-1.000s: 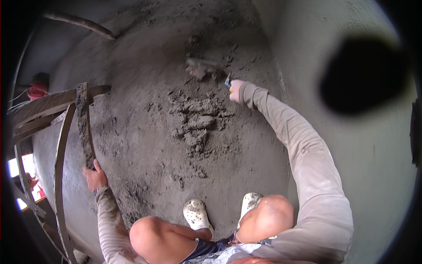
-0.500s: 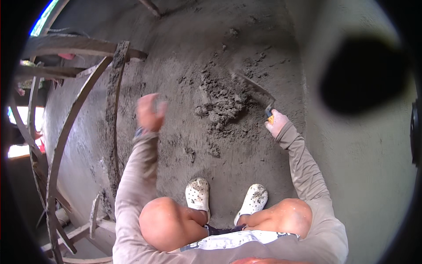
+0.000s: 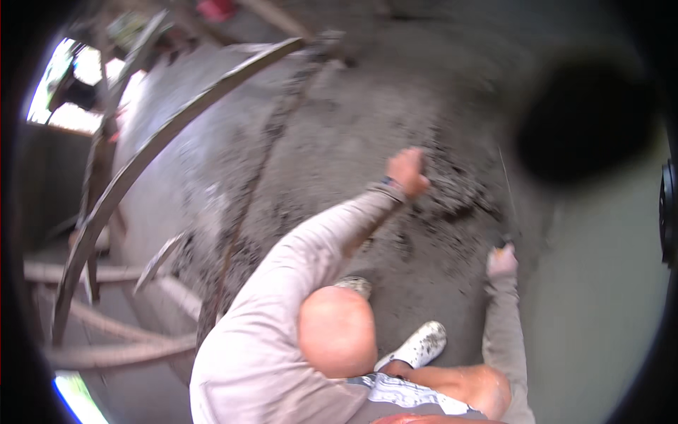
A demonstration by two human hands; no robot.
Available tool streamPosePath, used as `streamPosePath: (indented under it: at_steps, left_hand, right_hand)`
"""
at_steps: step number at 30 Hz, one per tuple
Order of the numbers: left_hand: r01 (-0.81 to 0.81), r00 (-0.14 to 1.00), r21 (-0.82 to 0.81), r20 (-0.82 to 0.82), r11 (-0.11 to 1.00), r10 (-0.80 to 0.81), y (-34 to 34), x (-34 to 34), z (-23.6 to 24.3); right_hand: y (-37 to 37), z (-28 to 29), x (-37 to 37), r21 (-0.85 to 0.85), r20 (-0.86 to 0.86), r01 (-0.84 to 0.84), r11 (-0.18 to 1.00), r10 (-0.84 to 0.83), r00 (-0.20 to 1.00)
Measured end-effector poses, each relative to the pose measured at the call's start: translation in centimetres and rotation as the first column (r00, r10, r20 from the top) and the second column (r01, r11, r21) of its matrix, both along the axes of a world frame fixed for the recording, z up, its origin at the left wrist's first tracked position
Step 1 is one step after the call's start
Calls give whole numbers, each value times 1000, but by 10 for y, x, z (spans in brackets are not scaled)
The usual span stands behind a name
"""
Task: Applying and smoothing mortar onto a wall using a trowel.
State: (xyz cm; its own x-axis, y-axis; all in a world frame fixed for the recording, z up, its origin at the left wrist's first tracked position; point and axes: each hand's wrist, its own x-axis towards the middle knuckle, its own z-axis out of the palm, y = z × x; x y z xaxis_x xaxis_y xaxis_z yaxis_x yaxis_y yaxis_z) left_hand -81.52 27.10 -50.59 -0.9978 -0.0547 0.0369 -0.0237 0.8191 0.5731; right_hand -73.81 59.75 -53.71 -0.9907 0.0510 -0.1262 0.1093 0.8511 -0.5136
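Note:
My right hand [image 3: 502, 262], low beside the wall at the right, is closed round the handle of a trowel [image 3: 505, 244]. The trowel's blade is smeared by motion and hardly shows. My left hand [image 3: 407, 174] is stretched forward over the grey floor, blurred, its fingers and thumb loosely apart with nothing visible between them. Just to its right lies a crumbly heap of wet mortar [image 3: 455, 189], spread in lumps across the floor. The heap lies between my two hands.
A smooth grey wall [image 3: 597, 283] rises along the right. Wooden poles [image 3: 152, 145] stand at the left, and a long straight edge [image 3: 272, 134] crosses the floor. My mortar-spotted white clogs [image 3: 421, 344] are below my hands. A dark blur covers the upper right.
My view has turned, so the poles and floor appear shifted. My left hand has swung rightward to beside the mortar; my right hand has drawn back toward me along the wall with the trowel.

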Motion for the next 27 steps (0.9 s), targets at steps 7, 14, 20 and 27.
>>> streamPosePath:
  at_steps: [7, 14, 20, 27]
  left_hand:
    - [249, 959, 35, -147, 968, -242, -36, 125, 79]
    - [152, 986, 10, -74, 988, -151, -76, 178, 107]
    - [285, 958, -53, 48, 957, -282, -70, 178, 123]
    - [194, 924, -124, -309, 973, -224, -89, 161, 232]
  right_hand:
    - [-40, 4, -3, 7, 11, -66, 998, 65, 998]
    - [-19, 6, -1, -75, 76, -18, 997, 24, 997]
    - [-27, -2, -5, -17, 174, -117, 993, 118, 978]
    - [20, -87, -15, -165, 183, -197, 966, 226, 957]
